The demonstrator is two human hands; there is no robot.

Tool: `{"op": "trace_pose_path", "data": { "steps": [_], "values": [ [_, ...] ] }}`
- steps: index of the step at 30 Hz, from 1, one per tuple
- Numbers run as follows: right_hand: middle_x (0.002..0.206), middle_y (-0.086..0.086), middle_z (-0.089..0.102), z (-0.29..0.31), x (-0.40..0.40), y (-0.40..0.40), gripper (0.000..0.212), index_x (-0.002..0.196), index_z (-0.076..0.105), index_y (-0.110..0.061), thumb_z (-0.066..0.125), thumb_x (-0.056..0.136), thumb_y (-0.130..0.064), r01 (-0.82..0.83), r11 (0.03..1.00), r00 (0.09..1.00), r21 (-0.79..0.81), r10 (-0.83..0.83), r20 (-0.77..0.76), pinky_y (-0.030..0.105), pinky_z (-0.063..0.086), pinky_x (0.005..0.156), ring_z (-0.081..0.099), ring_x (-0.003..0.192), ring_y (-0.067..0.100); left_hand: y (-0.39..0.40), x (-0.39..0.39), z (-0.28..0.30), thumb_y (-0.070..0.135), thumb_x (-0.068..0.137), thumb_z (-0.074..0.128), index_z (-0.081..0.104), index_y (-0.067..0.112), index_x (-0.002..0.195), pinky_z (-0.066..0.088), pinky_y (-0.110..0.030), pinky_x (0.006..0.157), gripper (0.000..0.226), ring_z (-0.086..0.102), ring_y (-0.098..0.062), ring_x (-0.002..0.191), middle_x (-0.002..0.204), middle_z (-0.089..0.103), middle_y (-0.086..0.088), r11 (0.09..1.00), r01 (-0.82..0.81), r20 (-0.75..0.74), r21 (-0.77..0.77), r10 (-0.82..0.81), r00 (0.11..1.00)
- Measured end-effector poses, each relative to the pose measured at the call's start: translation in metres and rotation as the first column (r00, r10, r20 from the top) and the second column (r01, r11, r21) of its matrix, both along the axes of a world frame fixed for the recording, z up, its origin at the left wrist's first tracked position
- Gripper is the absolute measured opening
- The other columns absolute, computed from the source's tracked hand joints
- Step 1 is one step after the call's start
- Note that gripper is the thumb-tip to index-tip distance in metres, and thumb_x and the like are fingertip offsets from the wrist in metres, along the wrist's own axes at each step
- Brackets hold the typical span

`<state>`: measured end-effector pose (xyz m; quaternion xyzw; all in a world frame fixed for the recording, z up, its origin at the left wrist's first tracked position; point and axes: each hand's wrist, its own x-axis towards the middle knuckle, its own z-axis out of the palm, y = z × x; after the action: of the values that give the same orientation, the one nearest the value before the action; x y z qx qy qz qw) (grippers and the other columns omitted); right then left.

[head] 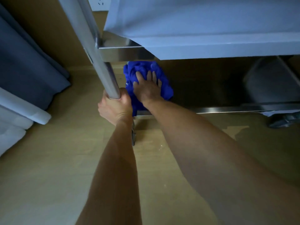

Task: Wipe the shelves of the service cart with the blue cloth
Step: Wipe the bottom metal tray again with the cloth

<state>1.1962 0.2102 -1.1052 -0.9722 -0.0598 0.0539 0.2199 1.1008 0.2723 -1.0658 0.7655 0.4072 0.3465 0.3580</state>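
Note:
A steel service cart stands in front of me with its top shelf (203, 21) near my head, a middle shelf rim (120, 53) below it and the dark bottom shelf (211, 95) lowest. The crumpled blue cloth (134, 70) lies at the left end of the bottom shelf. My right hand (146, 88) presses flat on the cloth with straight fingers. My left hand (114, 107) grips the cart's front left upright post (99, 62) low down.
Dark blue curtains (24, 70) and white bedding (14, 117) lie at the left. A wooden floor (56, 168) spreads under me. A cart wheel (284, 120) sits at the right, and a dim grey shape (272, 78) shows on the bottom shelf's right end.

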Motion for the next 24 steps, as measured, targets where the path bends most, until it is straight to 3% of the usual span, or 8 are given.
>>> {"op": "trace_pose_path", "data": {
  "steps": [4, 6, 10, 14, 17, 20, 24],
  "values": [
    [0.154, 0.015, 0.035, -0.016, 0.051, 0.007, 0.056, 0.146, 0.041, -0.035, 0.040, 0.091, -0.047, 0.089, 0.995, 0.977, -0.045, -0.078, 0.196, 0.047, 0.019, 0.113, 0.022, 0.146, 0.031, 0.001, 0.006, -0.007, 0.040, 0.062, 0.050, 0.065, 0.006, 0.070, 0.041, -0.036, 0.058, 0.039, 0.057, -0.041, 0.063, 0.064, 0.062, -0.020, 1.000, 0.006, 0.030, 0.019, -0.006, 1.000],
    [0.150, 0.013, 0.041, -0.018, 0.052, 0.009, 0.057, 0.142, 0.045, -0.033, 0.038, 0.088, -0.048, 0.100, 0.993, 0.974, -0.065, -0.085, 0.210, 0.044, 0.021, 0.110, 0.027, 0.143, 0.031, 0.002, 0.008, -0.007, 0.040, 0.062, 0.051, 0.064, 0.006, 0.068, 0.043, -0.036, 0.058, 0.036, 0.056, -0.039, 0.060, 0.061, 0.059, -0.017, 1.000, 0.011, 0.028, 0.003, -0.011, 1.000],
    [0.158, 0.015, 0.029, -0.010, 0.019, -0.005, 0.051, 0.142, 0.043, -0.030, 0.037, 0.094, -0.045, 0.225, 0.974, 0.965, -0.005, -0.222, 0.138, 0.047, 0.011, 0.116, 0.015, 0.150, 0.030, 0.004, 0.006, -0.008, 0.046, 0.062, 0.044, 0.064, 0.009, 0.067, 0.053, -0.037, 0.061, 0.042, 0.060, -0.033, 0.059, 0.060, 0.060, -0.009, 0.999, 0.003, 0.014, -0.034, -0.002, 1.000],
    [0.158, 0.018, 0.029, -0.012, -0.046, -0.049, 0.049, 0.142, 0.041, -0.027, 0.036, 0.097, -0.046, 0.245, 0.969, 0.957, -0.042, -0.234, 0.172, 0.051, 0.013, 0.117, 0.014, 0.150, 0.033, -0.002, -0.001, -0.003, 0.032, 0.074, 0.049, 0.059, 0.015, 0.069, 0.055, -0.030, 0.066, 0.020, 0.055, -0.019, 0.055, 0.065, 0.059, -0.001, 0.998, 0.058, -0.014, 0.034, -0.057, 0.998],
    [0.159, 0.017, 0.029, -0.011, -0.077, -0.101, 0.050, 0.144, 0.041, -0.028, 0.036, 0.097, -0.046, 0.279, 0.958, 0.945, -0.066, -0.262, 0.197, 0.050, 0.013, 0.116, 0.015, 0.150, 0.032, -0.001, -0.004, -0.002, 0.042, 0.075, 0.047, 0.066, 0.012, 0.089, 0.056, -0.033, 0.079, 0.039, 0.067, -0.022, 0.076, 0.084, 0.069, -0.005, 0.999, 0.017, -0.084, 0.045, -0.013, 0.996],
    [0.162, 0.015, 0.021, -0.005, -0.083, -0.130, 0.051, 0.149, 0.032, -0.031, 0.032, 0.100, -0.047, 0.232, 0.967, 0.966, -0.101, -0.217, 0.142, 0.049, 0.009, 0.118, 0.008, 0.151, 0.031, -0.024, -0.024, -0.006, 0.054, 0.080, 0.048, 0.045, 0.017, 0.103, 0.045, -0.035, 0.079, 0.044, 0.055, -0.020, 0.085, 0.096, 0.056, -0.004, 0.998, -0.062, -0.180, -0.027, 0.056, 0.982],
    [0.163, 0.015, 0.015, 0.004, -0.080, -0.136, 0.054, 0.151, 0.027, -0.033, 0.034, 0.099, -0.046, 0.193, 0.977, 0.981, -0.091, -0.189, 0.047, 0.053, 0.007, 0.118, 0.003, 0.152, 0.031, -0.076, -0.040, -0.011, 0.041, 0.096, 0.040, 0.046, 0.011, 0.106, 0.044, -0.039, 0.074, 0.032, 0.062, -0.029, 0.082, 0.095, 0.062, -0.013, 0.999, 0.037, -0.286, 0.029, -0.027, 0.958]
  ]
}}
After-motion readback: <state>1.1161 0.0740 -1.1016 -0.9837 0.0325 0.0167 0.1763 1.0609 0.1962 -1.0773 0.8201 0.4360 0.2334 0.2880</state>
